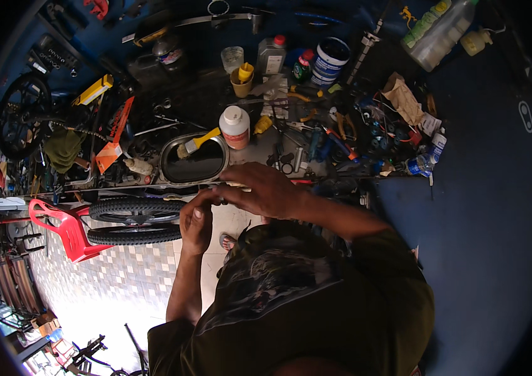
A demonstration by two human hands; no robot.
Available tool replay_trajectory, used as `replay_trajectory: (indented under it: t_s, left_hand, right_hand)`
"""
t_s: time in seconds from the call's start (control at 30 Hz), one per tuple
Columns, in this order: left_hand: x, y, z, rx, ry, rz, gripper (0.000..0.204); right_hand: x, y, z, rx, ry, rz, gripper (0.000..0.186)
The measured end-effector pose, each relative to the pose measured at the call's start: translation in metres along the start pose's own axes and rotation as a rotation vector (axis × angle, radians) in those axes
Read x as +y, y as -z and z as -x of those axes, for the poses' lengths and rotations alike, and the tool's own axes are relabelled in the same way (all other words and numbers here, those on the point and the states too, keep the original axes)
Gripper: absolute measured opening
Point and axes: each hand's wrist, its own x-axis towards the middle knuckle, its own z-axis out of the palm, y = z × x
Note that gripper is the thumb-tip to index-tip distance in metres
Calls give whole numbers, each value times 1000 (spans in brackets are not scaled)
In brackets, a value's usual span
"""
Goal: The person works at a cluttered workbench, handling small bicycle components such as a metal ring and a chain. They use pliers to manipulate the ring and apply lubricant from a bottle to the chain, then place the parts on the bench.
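Observation:
Both hands meet in front of my chest at the bench's front edge. My left hand [197,224] is closed, its thumb and fingertips pressed together against the other hand's fingertips. Coming across from the right, my right hand [269,191] has its fingers bent over toward the left fingertips. Whatever sits between them is too small and shaded to make out; a pale sliver shows by the right fingers. Just beyond them is an oval metal tray [164,164] of dark liquid, with a yellow-handled paintbrush [202,141] across its rim. A white bottle [236,125] stands beside the tray.
Pliers, screwdrivers and small parts crowd the bench's right side near a brown paper piece [402,100]. Behind stand a grey bottle [271,57] with a red cap and a blue-and-white tub [330,62]. Two tyred wheels [134,235] and a red plastic chair [68,232] are at left.

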Motion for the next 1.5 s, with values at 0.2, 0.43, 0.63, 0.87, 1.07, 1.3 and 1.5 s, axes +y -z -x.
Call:
replay_trajectory:
  t_s: [0.2, 0.43, 0.63, 0.87, 1.07, 1.3, 1.5]
  left_hand:
    - [2, -17, -14, -1, -2, -152, 71]
    - [4, -39, -32, -84, -65, -521, 71]
    - [-16, -49, -37, 22, 15, -296, 76]
    - [-25, -65, -50, -25, 62, -188, 79]
    - [-33, -76, -52, -78, 64, -220, 67]
    - [-36, -73, -39, 91, 159, -175, 45]
    - [-37, -81, -41, 75, 185, -131, 40]
  right_hand:
    - [16, -3, 15, -33, -219, -343, 47]
    - [30, 11, 22, -479, -1201, -1536, 69]
    - [40, 24, 33, -114, -523, -552, 50]
    - [59, 32, 46, 3, -360, -412, 34]
    - [113, 40, 62, -319, -797, -497, 37]
    - [246, 79, 114, 32, -840, 346, 29]
    - [291, 68, 132, -279, -791, 332, 26]
